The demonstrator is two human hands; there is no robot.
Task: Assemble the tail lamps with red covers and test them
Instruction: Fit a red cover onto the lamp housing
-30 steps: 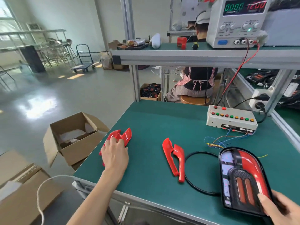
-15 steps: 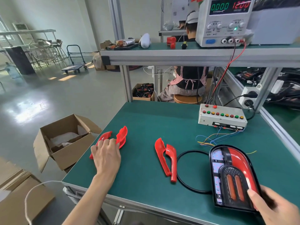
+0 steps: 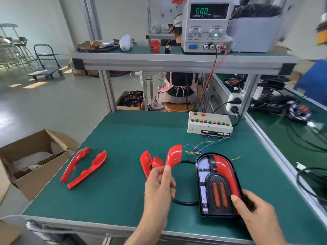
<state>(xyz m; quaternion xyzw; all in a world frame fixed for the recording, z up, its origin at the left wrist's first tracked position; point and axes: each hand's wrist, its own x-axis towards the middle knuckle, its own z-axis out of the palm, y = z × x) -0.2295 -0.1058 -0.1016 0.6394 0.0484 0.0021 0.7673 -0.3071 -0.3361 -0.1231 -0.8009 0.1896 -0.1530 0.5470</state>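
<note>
Item 1, tail lamp [image 3: 218,184]: black housing lying flat on the near right of the green counter [image 3: 123,135], its right arc already red, its left strip bare and showing a pale board. The right hand [image 3: 256,214] grips its near right corner, thumb on the face, fingers curled under the edge.

Item 2, lifted red cover [image 3: 173,155]: pinched at its lower end by the left hand [image 3: 159,190], fingers closed on it, held upright above the counter just left of the lamp.

Step in hand, as judged: fitting this cover to the bare left strip. To do it well, the curved end should be matched to the arch at the lamp's far end, the piece laid along the strip and pressed evenly while the right hand keeps the housing steady. Whether this cover suits that side cannot be told.

Item 3, spare covers: 2 red pieces [image 3: 147,163] lie just beyond the left hand; 2 longer covers [image 3: 83,167] lie well apart on the near left.

Item 4, surroundings: a black cable [image 3: 184,202] loops between left hand and lamp and could snag the cover's path. A button test box [image 3: 209,124] with loose coloured wires [image 3: 203,147] sits at the far right; a power supply [image 3: 206,23] stands on the shelf above; an open cardboard box [image 3: 33,161] stands on the floor to the left.
</note>
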